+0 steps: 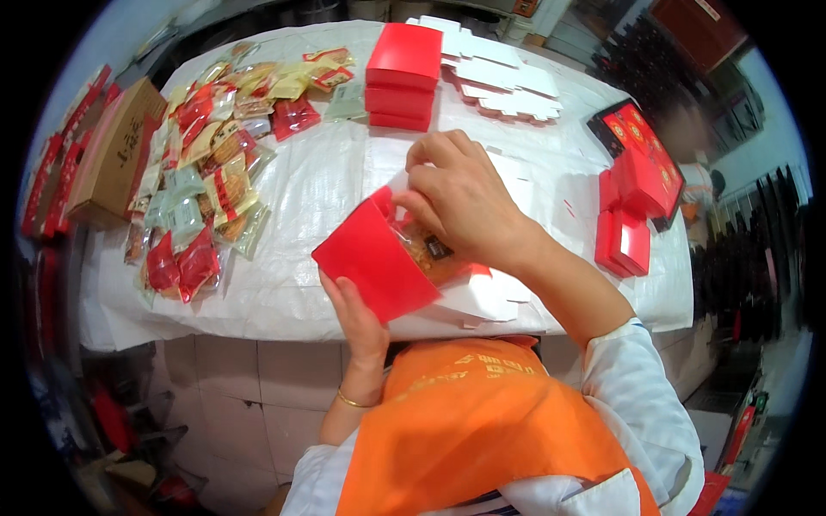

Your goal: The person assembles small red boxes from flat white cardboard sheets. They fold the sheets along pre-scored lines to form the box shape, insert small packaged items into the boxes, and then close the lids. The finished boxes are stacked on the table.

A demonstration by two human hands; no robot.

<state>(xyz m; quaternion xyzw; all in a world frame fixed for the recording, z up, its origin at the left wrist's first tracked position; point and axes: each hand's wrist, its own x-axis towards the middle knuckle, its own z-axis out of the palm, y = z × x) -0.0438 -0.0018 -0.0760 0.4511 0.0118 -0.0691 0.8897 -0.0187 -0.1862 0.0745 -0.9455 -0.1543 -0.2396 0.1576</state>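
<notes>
- Head view: left hand [360, 323] holds red box [372, 258] against its fingers.
- Right hand's [460, 191] fingers curl narrow; cannot tell on what.
- Wrapped packet [420, 250], just below these, could snag if pushed against box rim.

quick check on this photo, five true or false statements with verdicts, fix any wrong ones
1. The left hand is holding a red box. True.
2. The right hand lies flat on the stack of red boxes. False: it is at the open side of the held box, apart from the stack.
3. The pile of wrapped packets is left of that stack. True.
4. The apron is blue. False: it is orange.
5. A brown carton stands left of the packets. True.
</notes>
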